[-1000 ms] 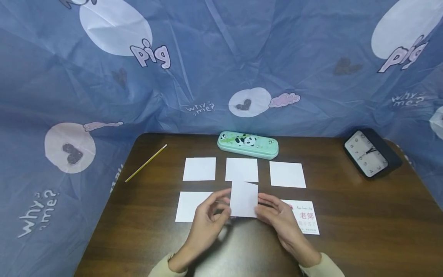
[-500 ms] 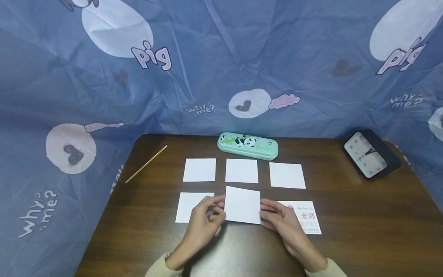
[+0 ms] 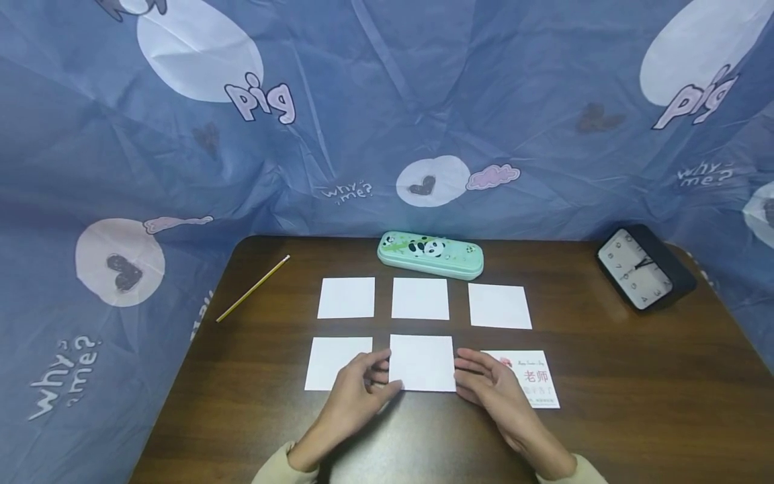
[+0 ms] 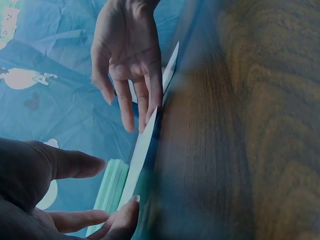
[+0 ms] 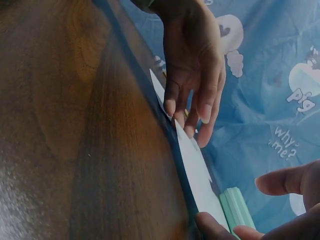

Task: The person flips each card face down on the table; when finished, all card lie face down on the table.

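Touching blank card (image 3: 422,363) flat on table (image 3: 635,396): left hand (image 3: 358,393), right hand (image 3: 490,384), fingers straight, gripping nothing.

Setting: home study corner, makeshift. A dark wooden desk (image 3: 635,403) is standing inside a draped blue cartoon sheet (image 3: 363,101), which is reading "pig" and "why me?" and closing off the view at 9, 12 and 3 o'clock. A panda pencil case (image 3: 431,255) is lying at 12 o'clock, a pencil (image 3: 252,288) at 10 o'clock, a black clock (image 3: 644,268) at 2 o'clock; white cards (image 3: 499,306) are lying in rows at centre.
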A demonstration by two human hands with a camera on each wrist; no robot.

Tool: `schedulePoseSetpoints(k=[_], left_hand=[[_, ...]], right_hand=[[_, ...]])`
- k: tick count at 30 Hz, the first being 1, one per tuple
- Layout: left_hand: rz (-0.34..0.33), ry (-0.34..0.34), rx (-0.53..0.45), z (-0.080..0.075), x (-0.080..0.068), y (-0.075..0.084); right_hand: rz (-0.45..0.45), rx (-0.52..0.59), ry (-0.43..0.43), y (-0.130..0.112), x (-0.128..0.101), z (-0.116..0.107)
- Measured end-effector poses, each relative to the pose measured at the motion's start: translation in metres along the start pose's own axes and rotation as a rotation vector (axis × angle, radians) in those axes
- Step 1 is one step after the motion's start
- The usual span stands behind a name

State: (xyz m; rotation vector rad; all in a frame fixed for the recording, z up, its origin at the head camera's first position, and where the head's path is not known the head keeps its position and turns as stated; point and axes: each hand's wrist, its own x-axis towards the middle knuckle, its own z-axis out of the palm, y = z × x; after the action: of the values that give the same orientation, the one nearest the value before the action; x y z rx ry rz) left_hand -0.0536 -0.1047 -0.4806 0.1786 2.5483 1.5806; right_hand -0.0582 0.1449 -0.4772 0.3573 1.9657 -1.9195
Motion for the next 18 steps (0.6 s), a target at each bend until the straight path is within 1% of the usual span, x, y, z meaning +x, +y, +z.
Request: schedulePoseSetpoints(k=[3,10,18], left_hand=[[-0.001,-0.010,0.014,-0.0006,-0.0014,-0.0002],[0.021,-0.009,0.056,-0.0009,-0.0017,-0.0018],[0.028,-0.018,0.091,-0.0010,-0.0023,-0.0001]], right_hand=[[-0.009,0.004,-0.014,0.0006,-0.0004,-0.0010],[-0.019,-0.007,-0.046,0.0011,0.0005,-0.0003],[-0.020,-0.041,-0.031,0.0002,-0.0005,-0.0017]])
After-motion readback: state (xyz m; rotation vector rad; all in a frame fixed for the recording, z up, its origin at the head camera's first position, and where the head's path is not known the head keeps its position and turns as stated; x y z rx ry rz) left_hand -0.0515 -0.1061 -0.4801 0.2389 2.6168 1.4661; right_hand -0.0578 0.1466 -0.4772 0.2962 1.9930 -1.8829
